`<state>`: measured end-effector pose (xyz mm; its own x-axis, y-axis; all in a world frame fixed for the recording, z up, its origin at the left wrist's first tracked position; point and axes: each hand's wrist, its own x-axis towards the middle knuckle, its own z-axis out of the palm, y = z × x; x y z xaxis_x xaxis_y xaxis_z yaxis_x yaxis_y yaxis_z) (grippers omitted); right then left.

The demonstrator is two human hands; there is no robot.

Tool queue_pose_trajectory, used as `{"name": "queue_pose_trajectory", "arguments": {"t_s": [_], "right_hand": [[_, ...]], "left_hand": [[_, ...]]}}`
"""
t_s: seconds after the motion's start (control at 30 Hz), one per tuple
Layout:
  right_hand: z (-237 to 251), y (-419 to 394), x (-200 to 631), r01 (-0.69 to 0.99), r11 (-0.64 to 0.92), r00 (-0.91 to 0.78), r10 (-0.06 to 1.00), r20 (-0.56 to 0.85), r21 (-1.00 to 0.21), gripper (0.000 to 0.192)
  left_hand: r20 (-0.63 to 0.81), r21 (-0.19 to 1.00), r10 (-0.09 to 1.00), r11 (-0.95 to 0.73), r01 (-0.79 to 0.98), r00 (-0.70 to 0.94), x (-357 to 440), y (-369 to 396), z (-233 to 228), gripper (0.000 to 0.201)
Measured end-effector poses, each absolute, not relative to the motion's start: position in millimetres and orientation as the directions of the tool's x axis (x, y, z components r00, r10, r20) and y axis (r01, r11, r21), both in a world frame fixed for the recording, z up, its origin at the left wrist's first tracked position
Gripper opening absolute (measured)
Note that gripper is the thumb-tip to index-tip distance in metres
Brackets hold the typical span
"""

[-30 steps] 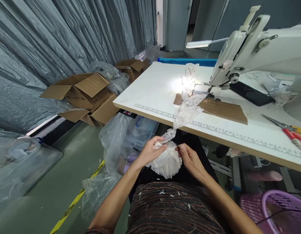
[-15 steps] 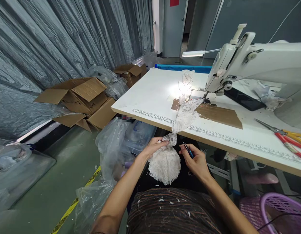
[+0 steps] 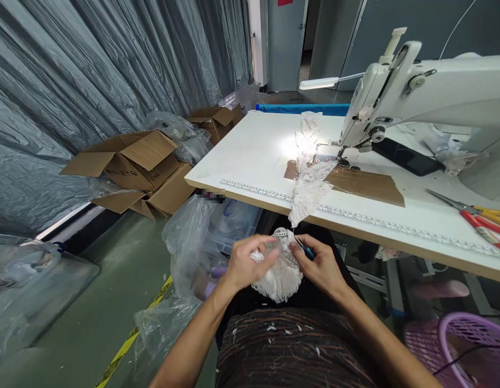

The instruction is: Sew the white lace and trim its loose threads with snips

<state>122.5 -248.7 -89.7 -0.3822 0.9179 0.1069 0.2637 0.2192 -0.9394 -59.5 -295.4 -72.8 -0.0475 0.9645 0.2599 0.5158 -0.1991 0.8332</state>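
White lace fabric lies bunched on my dark-clothed lap, below the table edge. My left hand is over its left side; thumb and fingertips are smeared by motion, so its grip is unclear. My right hand is closed around small thread snips with a blue handle, their pointed tip at the lace's upper right edge. Another piece of white lace runs across the table beside the needle and hangs slightly over the front edge. A thin thread appears to join it to the lap piece.
A white sewing machine stands on the white table. Brown cardboard, a black phone-like slab and red-and-yellow-handled scissors lie there. Open cartons and plastic bags sit left; a purple basket is lower right.
My left hand has shifted off the lace's gathered top and blurs. My right hand has brought the snips left to the lace. A gap now shows between lap lace and table lace.
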Motion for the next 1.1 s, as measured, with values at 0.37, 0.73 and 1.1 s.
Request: {"name": "queue_pose_trajectory", "arguments": {"t_s": [0.37, 0.73, 1.1], "right_hand": [[-98, -287, 137, 0.201, 0.157, -0.556, 0.831, 0.020, -0.967, 0.028], [-101, -259, 134, 0.340, 0.135, -0.499, 0.865, -0.057, -0.931, 0.051], [-103, -252, 123, 0.367, 0.231, -0.484, 0.875, 0.027, -0.901, 0.048]], "left_hand": [[0.047, 0.993, 0.957, -0.076, 0.091, 0.287, -57, -282, -75, 0.023], [-0.189, 0.975, 0.971, 0.168, 0.148, 0.147, -57, -285, -73, 0.027], [-0.193, 0.975, 0.975, 0.177, 0.131, 0.114, -56, -283, -75, 0.027]]}}
